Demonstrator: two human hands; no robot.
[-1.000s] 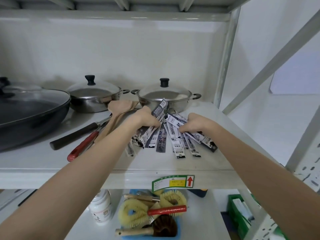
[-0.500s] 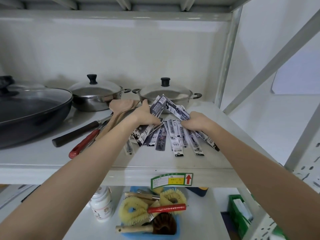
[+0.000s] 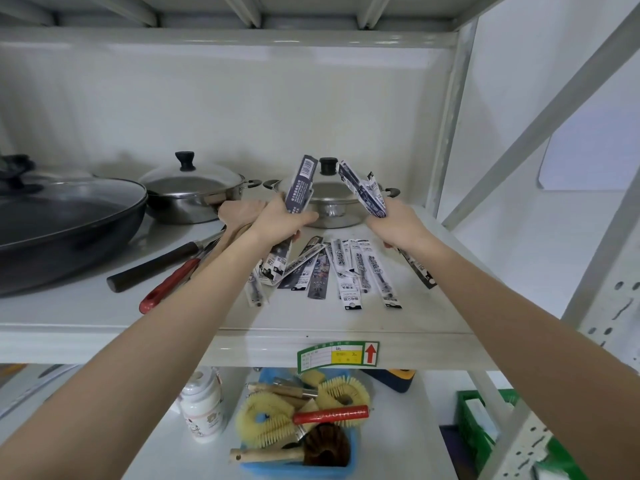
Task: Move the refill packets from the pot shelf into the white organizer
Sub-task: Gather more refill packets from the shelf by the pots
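Several long, narrow refill packets [image 3: 349, 271], dark and white, lie fanned on the pot shelf [image 3: 311, 317]. My left hand [image 3: 282, 223] is closed around a bunch of packets [image 3: 301, 185] that stick up above it and hang below it. My right hand [image 3: 401, 226] grips another bunch [image 3: 367, 190], also lifted off the shelf, with one packet trailing down to the right. Both hands hover above the loose pile, in front of a small steel pot. The white organizer is not in view.
Behind the hands stand two lidded steel pots [image 3: 194, 192] [image 3: 332, 202] and, at left, a large dark pan [image 3: 62, 223]. Utensils with wooden, dark and red handles [image 3: 166, 285] lie left of the packets. Below are a blue brush tub [image 3: 301, 427], a white bottle [image 3: 202, 407] and a green crate [image 3: 478, 427].
Both hands closed on bunches of packets and raised them off the shelf. The bunches now stand upright above the pile, which has thinned.
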